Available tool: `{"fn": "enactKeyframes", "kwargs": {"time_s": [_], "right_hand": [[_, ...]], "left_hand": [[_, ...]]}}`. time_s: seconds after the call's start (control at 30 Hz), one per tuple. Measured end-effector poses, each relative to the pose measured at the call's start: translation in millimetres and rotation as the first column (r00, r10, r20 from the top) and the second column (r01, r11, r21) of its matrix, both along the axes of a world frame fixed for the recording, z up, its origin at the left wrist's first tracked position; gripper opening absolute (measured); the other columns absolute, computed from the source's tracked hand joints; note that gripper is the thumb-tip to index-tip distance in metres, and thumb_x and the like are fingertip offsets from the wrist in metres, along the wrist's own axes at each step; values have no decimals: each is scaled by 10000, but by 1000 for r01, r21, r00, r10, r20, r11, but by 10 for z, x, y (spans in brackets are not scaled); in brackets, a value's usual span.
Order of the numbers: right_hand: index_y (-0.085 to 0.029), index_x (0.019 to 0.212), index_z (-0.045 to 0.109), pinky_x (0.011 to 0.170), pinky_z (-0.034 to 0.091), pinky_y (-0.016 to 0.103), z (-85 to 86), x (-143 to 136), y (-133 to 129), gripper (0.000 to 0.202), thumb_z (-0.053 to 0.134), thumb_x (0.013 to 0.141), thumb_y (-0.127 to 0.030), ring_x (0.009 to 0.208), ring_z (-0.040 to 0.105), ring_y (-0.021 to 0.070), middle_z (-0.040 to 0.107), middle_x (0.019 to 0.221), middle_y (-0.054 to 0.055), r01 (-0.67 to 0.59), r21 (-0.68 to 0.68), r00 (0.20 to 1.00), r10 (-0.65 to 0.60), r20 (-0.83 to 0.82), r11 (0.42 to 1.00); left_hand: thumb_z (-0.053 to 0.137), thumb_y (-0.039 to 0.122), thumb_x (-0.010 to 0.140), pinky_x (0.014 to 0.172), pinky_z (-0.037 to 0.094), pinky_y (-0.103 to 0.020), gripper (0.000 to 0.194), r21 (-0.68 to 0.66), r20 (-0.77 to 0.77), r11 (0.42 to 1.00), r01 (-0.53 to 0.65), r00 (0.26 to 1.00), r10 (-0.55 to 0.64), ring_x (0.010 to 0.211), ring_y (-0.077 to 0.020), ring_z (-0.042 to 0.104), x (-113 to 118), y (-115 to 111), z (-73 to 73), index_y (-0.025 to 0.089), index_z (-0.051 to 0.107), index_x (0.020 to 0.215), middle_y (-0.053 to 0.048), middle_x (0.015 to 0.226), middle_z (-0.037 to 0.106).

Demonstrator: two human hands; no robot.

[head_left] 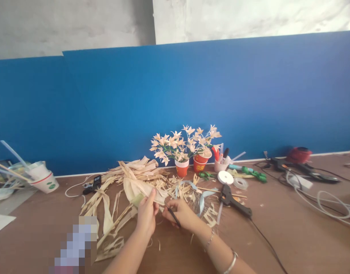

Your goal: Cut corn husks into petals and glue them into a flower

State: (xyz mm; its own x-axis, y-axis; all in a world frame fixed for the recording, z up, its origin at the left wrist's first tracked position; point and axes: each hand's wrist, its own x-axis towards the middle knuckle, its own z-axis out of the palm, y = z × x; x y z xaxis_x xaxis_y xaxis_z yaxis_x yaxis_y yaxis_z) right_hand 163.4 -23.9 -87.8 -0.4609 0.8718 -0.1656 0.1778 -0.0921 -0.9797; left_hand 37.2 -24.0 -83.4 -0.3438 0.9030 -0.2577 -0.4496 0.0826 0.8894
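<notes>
My left hand (147, 214) is closed around a wide pale corn husk (140, 190), thumb on top. A greenish piece of husk shows beside the thumb. My right hand (179, 214) grips small dark-handled scissors (172, 215), their tip close to the husk's right edge. Whether the blades touch the husk I cannot tell. Behind and to the left lies a heap of dried husks (106, 205), with thin scraps (189, 188) scattered on the right. Artificial flowers with pale petals (171, 142) stand in a red paper cup (182, 168) beyond my hands.
A black glue gun (234, 201) trails its cord toward me on the right. Near it are a white spool (225, 177), a tape roll (240, 183) and green-wrapped stems (253, 173). Cables (320, 205) lie far right. A white cup (45, 180) tilts at left. A blue panel (192, 95) closes the back.
</notes>
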Motion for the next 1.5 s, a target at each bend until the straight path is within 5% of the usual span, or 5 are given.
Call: {"fn": "enactKeyframes", "kwargs": {"time_s": [0.2,0.47,0.73,1.17,1.5], "right_hand": [[-161,675,549,311,295,142,10,36,8,309,710,659,-424,306,408,55,494,388,-73,-36,-54,998,39,57,998],[-144,725,604,355,380,136,208,426,109,297,691,672,-422,354,497,62,559,447,-56,-297,-168,945,315,93,940],[-149,752,625,349,373,127,216,491,136,231,670,695,-368,338,478,54,542,431,-71,-290,-173,938,315,145,941],[-151,697,611,342,356,125,170,471,147,216,655,706,-363,334,466,49,527,431,-71,-310,-156,922,337,190,938],[-154,697,614,335,327,125,172,456,137,148,628,703,-301,325,423,45,491,411,-78,-298,-93,917,312,248,950]], "left_hand": [[754,449,562,347,206,-151,411,12,-14,999,-31,999,31,365,-33,339,-44,43,-21,165,459,587,83,432,415],[715,497,611,323,166,-154,422,-10,-239,999,-43,970,39,315,-43,315,-320,185,49,173,458,528,55,340,416],[704,529,608,327,145,-171,425,-95,-424,989,111,895,-141,268,-60,303,-394,209,59,158,524,510,35,280,409],[739,500,582,345,82,-169,399,-104,-329,945,310,886,-327,282,-36,278,-384,182,17,136,578,574,45,317,424],[727,523,583,352,78,-177,415,-136,-351,937,321,869,-349,280,-42,271,-373,200,-28,145,557,550,49,306,405]]}}
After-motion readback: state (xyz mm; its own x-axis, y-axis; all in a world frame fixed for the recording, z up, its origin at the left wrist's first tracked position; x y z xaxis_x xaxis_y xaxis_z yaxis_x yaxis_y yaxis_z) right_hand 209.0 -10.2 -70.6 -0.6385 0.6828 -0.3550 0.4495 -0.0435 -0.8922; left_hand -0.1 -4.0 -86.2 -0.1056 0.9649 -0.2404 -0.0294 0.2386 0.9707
